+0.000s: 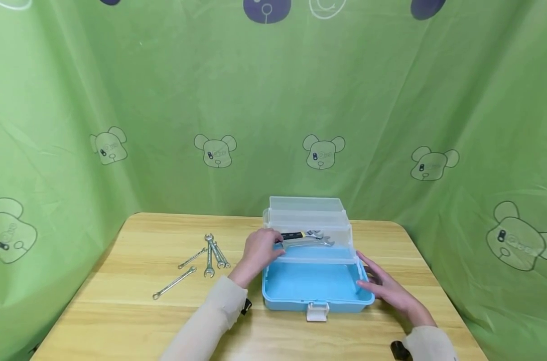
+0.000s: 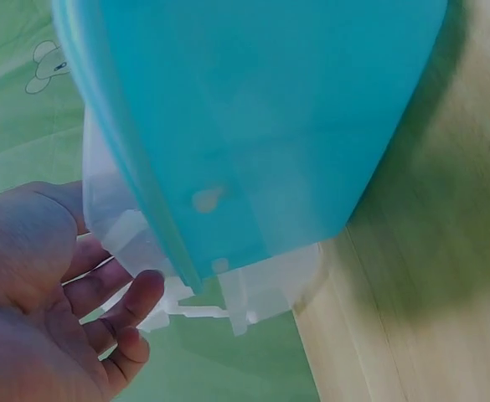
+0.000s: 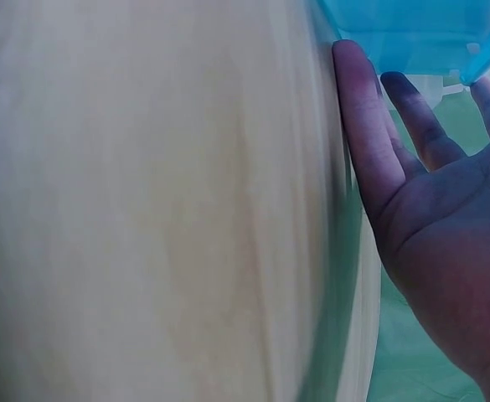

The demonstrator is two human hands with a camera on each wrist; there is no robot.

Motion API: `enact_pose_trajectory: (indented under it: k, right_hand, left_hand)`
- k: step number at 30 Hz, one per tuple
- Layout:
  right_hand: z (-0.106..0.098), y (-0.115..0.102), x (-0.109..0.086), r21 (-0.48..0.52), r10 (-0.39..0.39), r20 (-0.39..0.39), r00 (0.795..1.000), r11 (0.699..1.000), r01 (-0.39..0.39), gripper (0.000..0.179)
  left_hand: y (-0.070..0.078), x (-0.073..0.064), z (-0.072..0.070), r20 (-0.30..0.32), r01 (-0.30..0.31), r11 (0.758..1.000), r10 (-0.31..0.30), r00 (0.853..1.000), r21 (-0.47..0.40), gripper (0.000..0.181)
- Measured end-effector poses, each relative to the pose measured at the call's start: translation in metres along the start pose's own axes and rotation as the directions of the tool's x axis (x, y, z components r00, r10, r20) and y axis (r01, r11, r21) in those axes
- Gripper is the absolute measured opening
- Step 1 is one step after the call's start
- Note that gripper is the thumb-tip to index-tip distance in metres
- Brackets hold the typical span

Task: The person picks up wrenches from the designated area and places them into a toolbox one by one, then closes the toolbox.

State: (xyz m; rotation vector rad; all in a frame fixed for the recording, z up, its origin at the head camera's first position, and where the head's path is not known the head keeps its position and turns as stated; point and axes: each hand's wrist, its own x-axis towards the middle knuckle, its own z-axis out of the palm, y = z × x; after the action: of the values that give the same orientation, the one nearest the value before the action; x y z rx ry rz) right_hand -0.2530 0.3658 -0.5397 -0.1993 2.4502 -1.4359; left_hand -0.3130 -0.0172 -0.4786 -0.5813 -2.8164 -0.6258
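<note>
A light-blue toolbox (image 1: pixel 318 305) stands on the table with its translucent upper trays (image 1: pixel 309 219) unfolded toward the back. In the front tray lie an adjustable wrench (image 1: pixel 293 235) with a black handle and a plain metal wrench (image 1: pixel 305 242). My left hand (image 1: pixel 261 246) pinches the handle end of the adjustable wrench over the tray's left side. In the left wrist view its other fingers (image 2: pixel 136 301) curl loosely beside the translucent tray, which partly hides the grip. My right hand (image 1: pixel 388 288) rests with extended fingers against the toolbox's right side.
Several metal wrenches (image 1: pixel 209 260) lie in a loose cluster on the wooden table (image 1: pixel 133 260), left of the toolbox. Another wrench (image 1: pixel 174 283) lies nearer the front. A white latch (image 1: pixel 317 313) hangs at the toolbox front. Green patterned cloth (image 1: pixel 264 100) surrounds the table.
</note>
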Motion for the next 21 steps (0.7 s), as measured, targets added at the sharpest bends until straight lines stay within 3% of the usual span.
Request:
enact_pose_trajectory:
  k: [21]
  right_hand:
    - [0.0003, 0.0021, 0.0, 0.003, -0.027, -0.004, 1.0, 1.0, 0.027, 0.086]
  left_hand:
    - [-0.0022, 0.0039, 0.0049, -0.06, -0.006, 0.998, 0.01, 0.998, 0.056, 0.025]
